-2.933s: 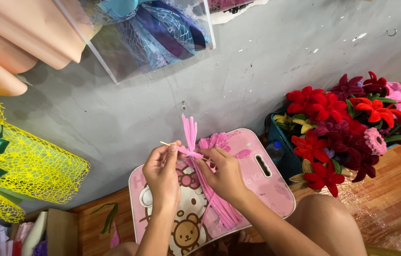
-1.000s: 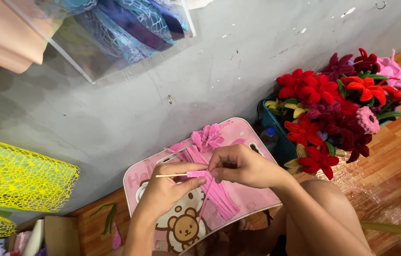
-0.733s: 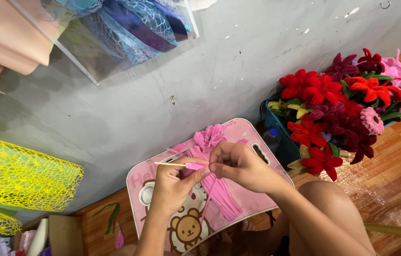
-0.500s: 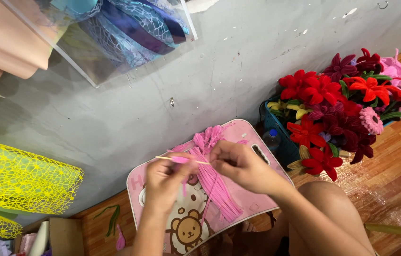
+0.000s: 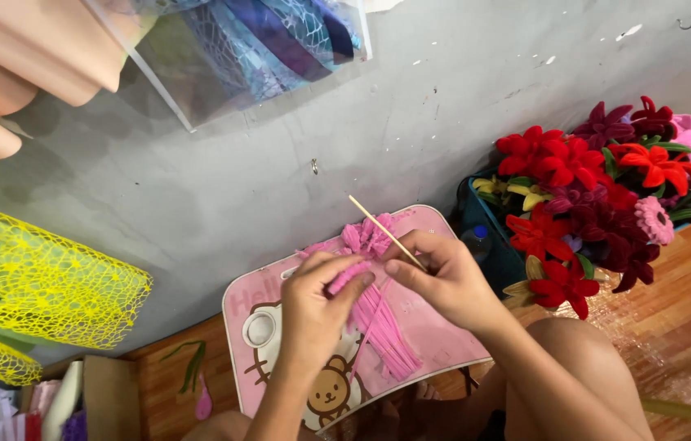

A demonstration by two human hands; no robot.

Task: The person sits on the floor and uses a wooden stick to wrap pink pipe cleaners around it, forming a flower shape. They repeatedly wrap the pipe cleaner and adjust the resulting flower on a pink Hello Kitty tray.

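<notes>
**Q:** Grey plaster wall point(image 5: 443, 147) behind, wooden floor point(image 5: 688, 327) below, what sits at the centre?

**A:** A pink fuzzy craft stem point(image 5: 345, 276), pinched in the closed fingers of the left hand point(image 5: 317, 310). Just to that hand's right, the right hand point(image 5: 443, 278) grips a thin wooden stick point(image 5: 384, 230), thumb and fingers shut around it. The stick slants up and away to the left of the right hand, its tip over the wall.

**Q:** And under the hands?

**A:** A bundle of pink stems point(image 5: 382, 335) fans out below both hands, lying on a small pink lap table point(image 5: 435, 343) with cartoon animals printed on it. Beyond the fingertips, more pink fuzzy loops point(image 5: 370, 235) rest at the table's far edge.

**Q:** Farther out?

**A:** Right of the right hand, a dark tub point(image 5: 488, 245) holds handmade flowers point(image 5: 590, 196), red, maroon, pink and yellow. Well left of the left hand are rolls of yellow netting point(image 5: 43, 286). Above, peach paper rolls point(image 5: 27, 57) and a clear sleeve of blue mesh point(image 5: 264, 49).
</notes>
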